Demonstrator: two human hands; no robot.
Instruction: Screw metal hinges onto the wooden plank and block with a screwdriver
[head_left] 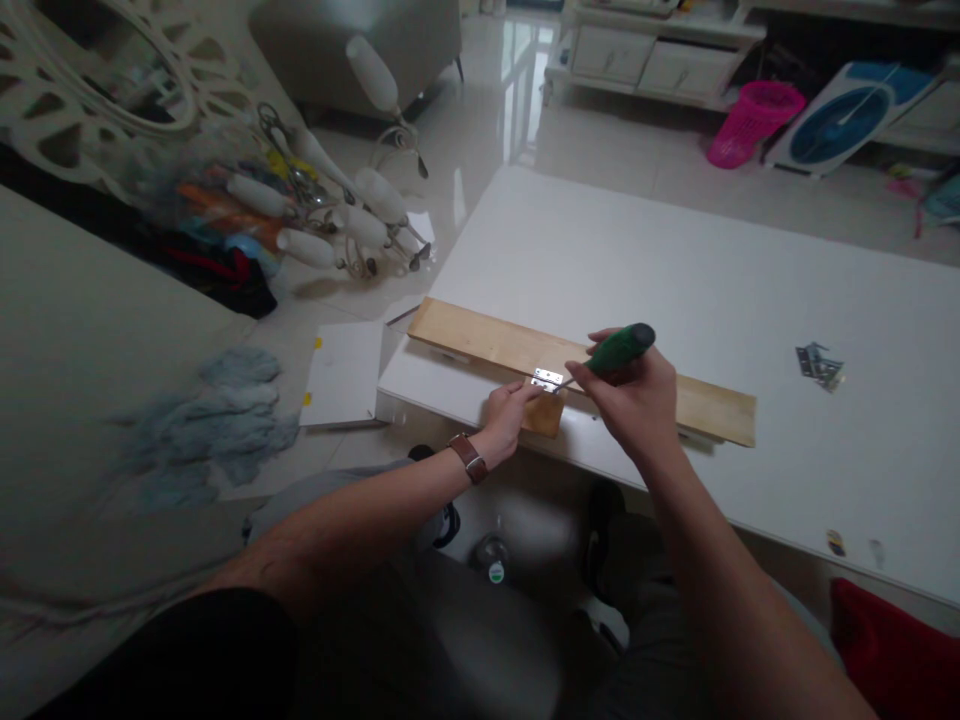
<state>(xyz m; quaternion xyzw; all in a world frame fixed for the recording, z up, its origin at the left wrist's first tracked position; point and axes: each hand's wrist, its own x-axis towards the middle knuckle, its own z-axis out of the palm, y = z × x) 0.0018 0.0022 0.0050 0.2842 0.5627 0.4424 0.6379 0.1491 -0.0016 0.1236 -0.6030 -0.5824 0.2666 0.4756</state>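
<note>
**Hinge held to a board, screwdriver at its edge**

A small metal hinge [547,379] lies on the near edge of a long wooden board [480,340], roughly at the board's middle. The board rests diagonally near the front edge of a white bench [675,260]. A short wooden block [544,415] sits just under the hinge, against the board's near side.

The right hand [637,405] has its fingers clenched around the green handle of a screwdriver [619,349]. The tool is tilted, with its tip pointing down and left to the hinge's right edge.

The left hand [510,412] comes in from the left with its fingers bent, the tips touching the hinge's left edge and the block. Whether they pinch or only press cannot be told. A brown-strapped watch [468,457] sits on that wrist.

Further right on the bench, well apart from the board, lies a small heap of loose metal hardware [820,364].

On the floor to the left are a flat white panel [343,372] and a chandelier [337,210] with white shades. A pink basket [754,120] stands on the floor beyond the bench.
</note>
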